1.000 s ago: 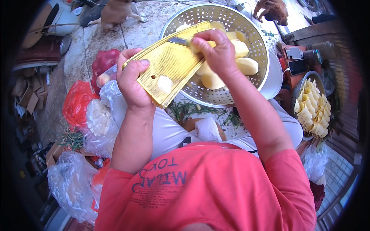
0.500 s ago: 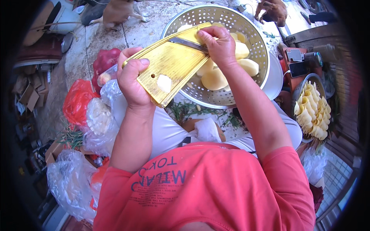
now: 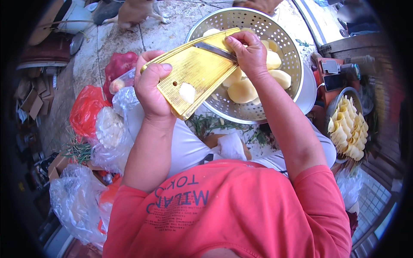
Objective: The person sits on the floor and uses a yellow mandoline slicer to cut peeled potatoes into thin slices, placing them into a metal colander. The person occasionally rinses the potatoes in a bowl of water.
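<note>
Evidently the slicing is partway: what look like slices (image 3: 347, 127) fill the basin (image 3: 354, 93) at right, while peeled potatoes (image 3: 243, 91) remain in the colander (image 3: 287, 49). The left hand (image 3: 155, 86) grips the yellow slicer (image 3: 193, 69) above it; the right hand (image 3: 250, 53) bunches at the far end, its hold unclear.

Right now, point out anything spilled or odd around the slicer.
Green scraps lie strewn on the floor near the colander, as if dropped. A pale patch, perhaps a stuck slice, sits near the hole of the yellow slicer, away from its blade.
</note>
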Action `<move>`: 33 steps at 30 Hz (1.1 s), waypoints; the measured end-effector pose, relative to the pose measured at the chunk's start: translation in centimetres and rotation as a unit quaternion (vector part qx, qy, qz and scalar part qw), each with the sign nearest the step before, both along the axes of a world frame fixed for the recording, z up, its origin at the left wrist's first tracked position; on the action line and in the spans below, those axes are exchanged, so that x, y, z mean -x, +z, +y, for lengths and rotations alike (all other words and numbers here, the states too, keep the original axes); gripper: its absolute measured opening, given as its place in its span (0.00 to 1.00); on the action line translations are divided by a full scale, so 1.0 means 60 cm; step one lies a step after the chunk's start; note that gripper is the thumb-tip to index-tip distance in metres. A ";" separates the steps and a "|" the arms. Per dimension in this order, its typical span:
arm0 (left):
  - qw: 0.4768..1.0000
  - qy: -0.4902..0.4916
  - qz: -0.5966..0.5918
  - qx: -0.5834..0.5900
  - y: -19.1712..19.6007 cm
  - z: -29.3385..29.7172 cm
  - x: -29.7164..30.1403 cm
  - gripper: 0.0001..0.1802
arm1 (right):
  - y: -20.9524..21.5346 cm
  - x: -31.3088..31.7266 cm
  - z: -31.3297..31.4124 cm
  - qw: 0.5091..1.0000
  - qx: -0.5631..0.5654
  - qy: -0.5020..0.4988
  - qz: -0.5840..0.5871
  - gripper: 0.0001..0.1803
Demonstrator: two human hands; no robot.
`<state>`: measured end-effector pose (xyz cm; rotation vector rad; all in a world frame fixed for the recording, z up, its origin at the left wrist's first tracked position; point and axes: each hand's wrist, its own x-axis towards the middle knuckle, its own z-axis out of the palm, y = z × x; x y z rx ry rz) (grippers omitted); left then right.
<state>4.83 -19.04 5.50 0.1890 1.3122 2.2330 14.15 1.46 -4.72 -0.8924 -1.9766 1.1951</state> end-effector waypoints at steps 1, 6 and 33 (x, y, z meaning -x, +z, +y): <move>1.000 0.000 0.002 -0.001 0.001 -0.001 -0.001 0.18 | -0.003 0.000 0.002 1.000 -0.006 0.002 -0.003 0.11; 1.000 0.009 0.000 -0.003 0.001 0.000 0.002 0.18 | 0.007 -0.001 0.006 0.999 -0.016 0.007 -0.041 0.14; 0.999 -0.014 -0.035 -0.019 -0.005 -0.003 -0.002 0.17 | 0.070 0.033 -0.016 0.974 -0.089 0.017 -0.206 0.11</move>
